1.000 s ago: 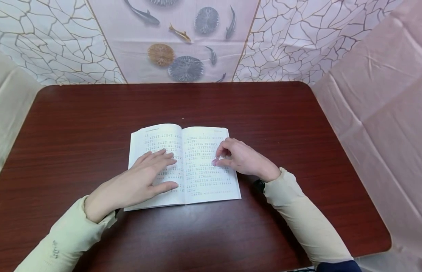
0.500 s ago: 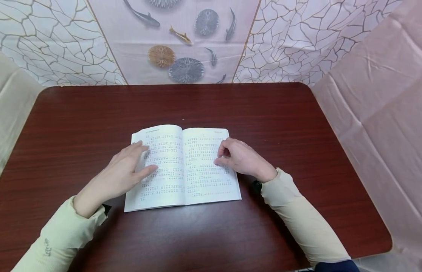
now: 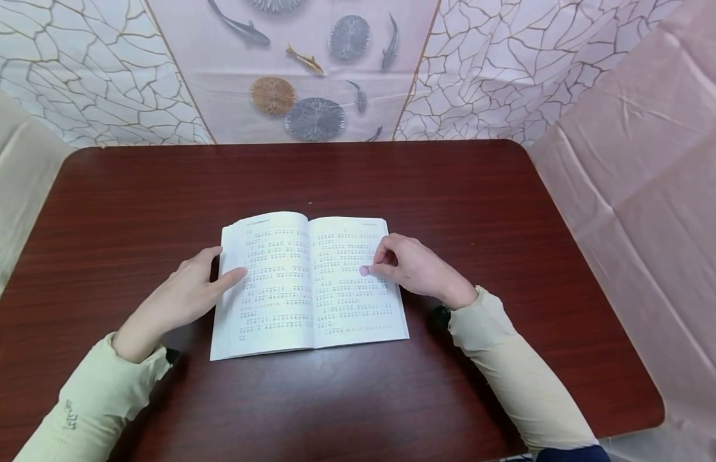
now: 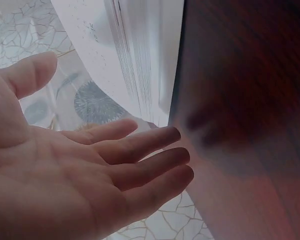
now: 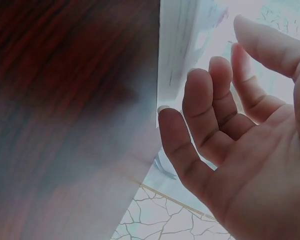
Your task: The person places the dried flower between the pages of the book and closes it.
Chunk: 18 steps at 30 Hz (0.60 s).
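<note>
An open book with printed white pages lies on the dark red-brown table. My left hand is at its left edge, thumb over the left page and fingers by the outer edge. In the left wrist view the left palm shows nothing held, and its fingers are nearly straight. Over the right page's outer edge is my right hand, fingers loosely bent. The right wrist view shows its thumb and index finger apart. A small pinkish spot appears at the right thumb tip; I cannot tell what it is.
The table extends around the book on all sides. Behind it hangs a patterned cloth with fish and round motifs. Pale pink fabric borders the right side.
My left hand has slid left off the left page to the book's outer edge, uncovering the text. The right hand has barely moved. The book stays in place.
</note>
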Each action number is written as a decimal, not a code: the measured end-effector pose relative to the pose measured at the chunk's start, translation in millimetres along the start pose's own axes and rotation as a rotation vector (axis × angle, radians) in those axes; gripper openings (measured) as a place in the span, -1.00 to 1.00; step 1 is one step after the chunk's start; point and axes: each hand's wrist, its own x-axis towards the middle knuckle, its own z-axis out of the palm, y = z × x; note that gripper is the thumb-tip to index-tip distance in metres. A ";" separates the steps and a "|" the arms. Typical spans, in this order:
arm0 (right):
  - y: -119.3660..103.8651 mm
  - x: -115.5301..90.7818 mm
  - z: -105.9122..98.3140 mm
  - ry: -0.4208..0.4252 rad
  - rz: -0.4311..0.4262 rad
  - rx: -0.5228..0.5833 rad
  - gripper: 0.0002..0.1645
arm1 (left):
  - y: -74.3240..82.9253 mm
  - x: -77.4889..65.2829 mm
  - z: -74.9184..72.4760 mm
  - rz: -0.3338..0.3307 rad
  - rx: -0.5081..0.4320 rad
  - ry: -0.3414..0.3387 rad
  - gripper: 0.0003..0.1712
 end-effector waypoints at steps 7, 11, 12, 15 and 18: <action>0.0 1.9 3.9 0.021 0.038 -0.039 -0.72 | 0.3 -0.4 0.0 0.007 -0.026 -0.023 0.12; -0.1 3.0 4.2 0.030 0.076 -0.078 -0.66 | 0.1 -0.8 0.8 0.007 -0.033 -0.021 0.11; 0.0 2.9 4.0 0.025 0.082 -0.082 -0.65 | 0.6 -1.0 1.2 0.004 -0.032 -0.022 0.11; 0.9 1.7 2.7 0.010 0.092 -0.082 -0.65 | 3.0 -1.4 2.9 -0.009 -0.027 -0.024 0.12; 2.5 0.3 1.7 -0.001 0.092 -0.067 -0.65 | 5.2 -0.9 4.3 -0.018 -0.036 -0.025 0.11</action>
